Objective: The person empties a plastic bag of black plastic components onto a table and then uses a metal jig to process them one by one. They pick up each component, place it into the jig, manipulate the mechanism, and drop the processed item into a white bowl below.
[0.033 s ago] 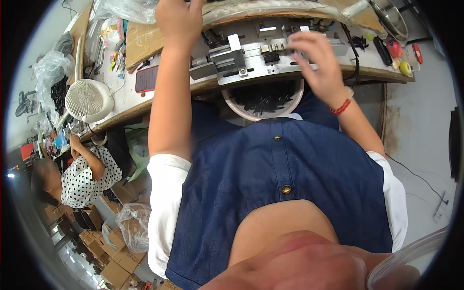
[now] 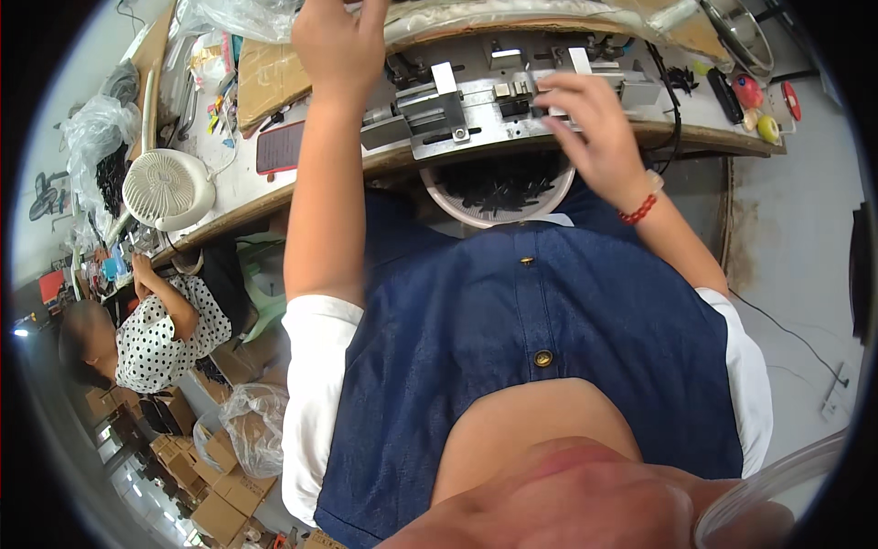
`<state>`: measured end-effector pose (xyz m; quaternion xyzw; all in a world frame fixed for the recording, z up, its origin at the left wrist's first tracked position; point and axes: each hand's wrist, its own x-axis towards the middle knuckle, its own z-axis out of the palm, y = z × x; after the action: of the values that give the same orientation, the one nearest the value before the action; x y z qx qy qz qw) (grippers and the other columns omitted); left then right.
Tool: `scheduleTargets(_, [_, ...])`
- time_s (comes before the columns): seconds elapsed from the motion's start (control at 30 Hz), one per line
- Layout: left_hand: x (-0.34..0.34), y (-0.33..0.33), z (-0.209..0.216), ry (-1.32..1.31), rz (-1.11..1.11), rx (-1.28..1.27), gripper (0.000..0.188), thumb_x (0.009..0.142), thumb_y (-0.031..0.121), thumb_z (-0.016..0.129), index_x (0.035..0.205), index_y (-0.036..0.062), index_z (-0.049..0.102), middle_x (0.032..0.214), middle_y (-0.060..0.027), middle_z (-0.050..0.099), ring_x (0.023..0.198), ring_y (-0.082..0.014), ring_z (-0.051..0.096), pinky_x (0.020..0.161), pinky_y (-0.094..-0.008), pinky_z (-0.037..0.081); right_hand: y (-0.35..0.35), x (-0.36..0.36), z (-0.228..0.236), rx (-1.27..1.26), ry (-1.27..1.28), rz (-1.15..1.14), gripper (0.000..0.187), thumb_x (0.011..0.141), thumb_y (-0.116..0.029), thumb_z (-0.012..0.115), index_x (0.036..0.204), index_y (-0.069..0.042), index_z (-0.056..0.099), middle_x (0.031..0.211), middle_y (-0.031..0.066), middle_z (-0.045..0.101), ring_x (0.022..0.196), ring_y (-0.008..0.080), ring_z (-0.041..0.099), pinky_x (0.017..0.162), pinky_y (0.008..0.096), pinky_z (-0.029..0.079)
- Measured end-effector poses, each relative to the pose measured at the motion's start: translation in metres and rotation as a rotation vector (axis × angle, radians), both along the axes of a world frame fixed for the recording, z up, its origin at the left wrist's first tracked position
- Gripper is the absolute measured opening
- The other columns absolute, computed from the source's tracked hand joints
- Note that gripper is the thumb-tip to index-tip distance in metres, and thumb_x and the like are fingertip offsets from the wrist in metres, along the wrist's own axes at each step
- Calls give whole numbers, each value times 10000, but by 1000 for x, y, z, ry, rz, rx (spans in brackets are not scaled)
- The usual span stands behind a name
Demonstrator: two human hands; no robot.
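My left hand [image 2: 338, 46] reaches far over the workbench, its back toward me and its fingertips cut off by the top edge, next to clear plastic sheeting [image 2: 238, 14]. My right hand [image 2: 585, 123], with a red bead bracelet at the wrist, hovers with fingers spread on the right part of a grey metal fixture [image 2: 448, 110] bolted to the bench. A round white bowl [image 2: 549, 203] of small black parts sits just under the bench edge, against my blue shirt.
A small white fan [image 2: 165, 188], a dark red phone [image 2: 279, 146] and a cardboard sheet [image 2: 270, 73] lie on the bench's left. Coloured round objects [image 2: 766, 123] sit far right. Another person in a dotted top [image 2: 155, 339] sits lower left, near cardboard boxes [image 2: 219, 499].
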<state>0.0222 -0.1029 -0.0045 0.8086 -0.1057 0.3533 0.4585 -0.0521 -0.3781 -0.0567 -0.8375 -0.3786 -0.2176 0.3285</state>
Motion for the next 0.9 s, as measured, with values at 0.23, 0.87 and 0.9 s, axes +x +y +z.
scheduleTargets(0.23, [-66,-9,-42,-205,-137,-42,245,884,106,818,1100,42,724,877,-45,771,698,-83,637,514,-201,481,17,-2,-41,-227,-70,-49,228,865,-66,669,1091,-38,654,1283,56,650,1095,288,579,961,388,509])
scheduleTargets(0.87, [-143,-33,-83,109,-209,1,333,826,-54,793,1144,30,740,1041,-79,776,822,-125,666,648,-221,495,9,14,-15,-178,-153,-81,290,877,-231,738,1137,-116,680,1235,12,675,1118,247,573,921,396,449])
scheduleTargets(0.9, [-144,-34,-85,117,-227,3,337,828,-61,790,1150,21,735,1048,-86,774,849,-129,679,676,-226,511,2,29,-5,-162,-208,-131,297,875,-231,737,1145,-121,682,1238,14,675,1122,247,574,923,395,447])
